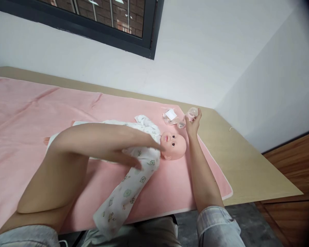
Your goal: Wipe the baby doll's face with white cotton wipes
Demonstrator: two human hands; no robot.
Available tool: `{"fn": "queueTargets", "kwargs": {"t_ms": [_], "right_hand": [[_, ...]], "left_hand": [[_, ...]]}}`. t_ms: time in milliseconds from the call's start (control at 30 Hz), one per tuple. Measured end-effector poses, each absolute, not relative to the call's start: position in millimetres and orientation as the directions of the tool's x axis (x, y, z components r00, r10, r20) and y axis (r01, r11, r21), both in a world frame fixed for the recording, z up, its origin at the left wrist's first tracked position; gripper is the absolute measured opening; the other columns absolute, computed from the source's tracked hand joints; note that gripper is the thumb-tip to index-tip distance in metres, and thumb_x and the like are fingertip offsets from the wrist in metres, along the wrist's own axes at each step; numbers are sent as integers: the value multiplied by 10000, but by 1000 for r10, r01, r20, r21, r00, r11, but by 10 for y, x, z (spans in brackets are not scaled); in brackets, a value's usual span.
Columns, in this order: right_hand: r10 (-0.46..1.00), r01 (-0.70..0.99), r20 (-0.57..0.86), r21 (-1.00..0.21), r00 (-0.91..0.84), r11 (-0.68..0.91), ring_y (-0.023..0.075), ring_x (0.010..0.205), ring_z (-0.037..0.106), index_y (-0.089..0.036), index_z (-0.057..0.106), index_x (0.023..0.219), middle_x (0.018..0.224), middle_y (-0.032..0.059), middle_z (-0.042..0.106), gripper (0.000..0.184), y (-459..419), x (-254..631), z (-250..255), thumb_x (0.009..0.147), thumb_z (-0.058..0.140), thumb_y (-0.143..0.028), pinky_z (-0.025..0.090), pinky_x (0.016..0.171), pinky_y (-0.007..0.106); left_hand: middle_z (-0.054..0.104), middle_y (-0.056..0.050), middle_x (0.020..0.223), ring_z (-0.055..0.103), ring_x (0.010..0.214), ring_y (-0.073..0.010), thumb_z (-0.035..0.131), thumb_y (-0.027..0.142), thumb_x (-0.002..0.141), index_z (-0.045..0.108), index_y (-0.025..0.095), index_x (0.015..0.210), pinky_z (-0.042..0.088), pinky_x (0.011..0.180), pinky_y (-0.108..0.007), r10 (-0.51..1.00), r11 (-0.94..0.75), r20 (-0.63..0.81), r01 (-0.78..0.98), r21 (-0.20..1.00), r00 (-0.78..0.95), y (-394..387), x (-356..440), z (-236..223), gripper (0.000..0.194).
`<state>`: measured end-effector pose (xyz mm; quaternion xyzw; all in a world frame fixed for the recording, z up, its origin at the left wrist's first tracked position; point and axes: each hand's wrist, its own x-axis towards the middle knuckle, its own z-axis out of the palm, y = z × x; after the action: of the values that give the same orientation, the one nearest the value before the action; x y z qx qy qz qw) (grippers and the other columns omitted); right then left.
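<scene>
Right hand [192,128]: grip round clear bottle [191,113], by far-right edge of pink blanket [170,187]
Left hand [130,142]: grip wide, blurred, over doll [178,146]
Doll: face-up on blanket, sleeve reaching front edge
Desk [247,171]: broad margin right of blanket, narrow strip behind

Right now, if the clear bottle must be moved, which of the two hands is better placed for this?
Probably the right hand: it holds the clear bottle, near the doll's head. The left hand, blurred and open, is above the doll's white clothing, away from the bottle.
</scene>
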<state>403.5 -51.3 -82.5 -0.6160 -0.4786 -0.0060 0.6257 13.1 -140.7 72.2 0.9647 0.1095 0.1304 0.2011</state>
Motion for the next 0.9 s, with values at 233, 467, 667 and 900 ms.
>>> {"fn": "queueTargets", "kwargs": {"t_ms": [233,467,667,900], "right_hand": [[575,525,697,-710,428,469,248,1238,605,-288,148,1577,1460,157,486,907,-651,3577,-296,840,621,-524,515,1057,495],[727,315,662,-740,181,595,249,1265,606,-413,154,1566,1420,82,549,905,-1064,2787,53,857,689,-578,557,1037,489],[764,186,642,-760,64,623,271,1306,578,-437,215,1553,1443,51,536,894,-1313,2376,123,834,717,-609,581,1023,501],[806,177,590,-800,56,573,279,1360,526,-400,312,1505,1458,46,499,821,-1287,2367,85,825,740,-572,584,1037,513]], "left_hand": [[602,-71,1444,638,1215,-287,609,452,935,501,280,1497,522,989,-394,596,-748,331,357,559,731,-974,438,502,598],[595,-109,1422,614,1221,-299,671,447,882,462,186,1487,504,1029,-432,656,-748,534,362,557,533,-953,731,314,691],[644,-85,1331,643,1152,-299,659,331,829,493,214,1374,516,971,-429,624,-773,574,309,554,530,-997,780,318,581],[683,-66,1242,667,1046,-294,647,316,817,483,221,1319,519,815,-382,663,-743,549,360,565,509,-1006,787,304,536]]}}
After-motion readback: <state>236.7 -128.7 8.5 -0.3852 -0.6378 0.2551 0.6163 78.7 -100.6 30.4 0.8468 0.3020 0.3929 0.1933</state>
